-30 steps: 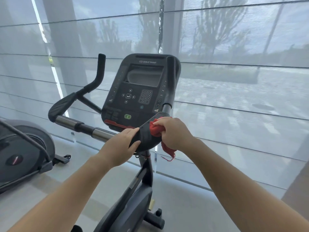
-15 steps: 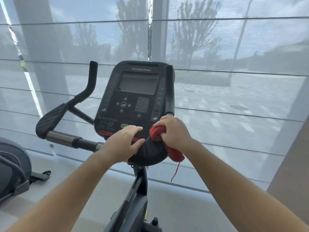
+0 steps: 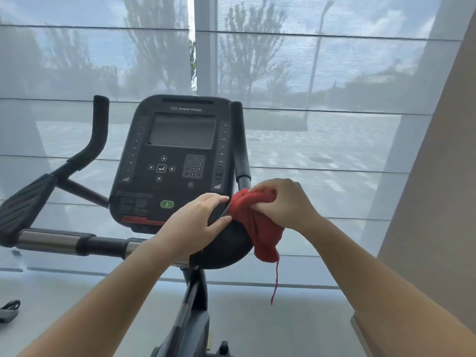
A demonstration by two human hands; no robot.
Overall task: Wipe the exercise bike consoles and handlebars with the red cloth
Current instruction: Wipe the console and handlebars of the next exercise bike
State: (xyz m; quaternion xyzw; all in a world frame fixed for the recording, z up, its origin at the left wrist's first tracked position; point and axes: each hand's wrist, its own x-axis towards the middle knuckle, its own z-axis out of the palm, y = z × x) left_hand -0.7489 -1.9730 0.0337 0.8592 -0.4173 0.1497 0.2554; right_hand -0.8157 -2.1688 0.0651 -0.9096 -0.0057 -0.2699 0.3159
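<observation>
1. A person's right hand [image 3: 284,202] pinches a bunched red cloth [image 3: 248,217] against the inner end of the exercise bike's right elbow pad [image 3: 226,244]. The cloth drapes over the pad's edge, and a loose thread [image 3: 275,284] hangs below it.
2. The left hand [image 3: 195,225] rests on the same pad just beside the cloth, fingers extended and holding nothing. It appears to be steadying the bar.
3. The right upright grip [image 3: 239,140] rises directly above the cloth. Its long axis is near vertical and its base sits just above the right hand's knuckles. That hand is the nearer one, so a stroke up the grip looks like the likely next move.
4. The console [image 3: 177,161] stands just left of that grip, its face tilted toward the camera and its lower right corner beside the left hand's fingertips.
5. Farther left and well apart from both hands are the crossbar [image 3: 64,239], the left elbow pad [image 3: 23,202] and the left upright grip [image 3: 99,124].
6. Behind the bike, a sheer window blind [image 3: 334,73] veils trees and pavement outside. A beige wall [image 3: 438,176] closes the right side, and a pale floor [image 3: 283,325] lies below.
</observation>
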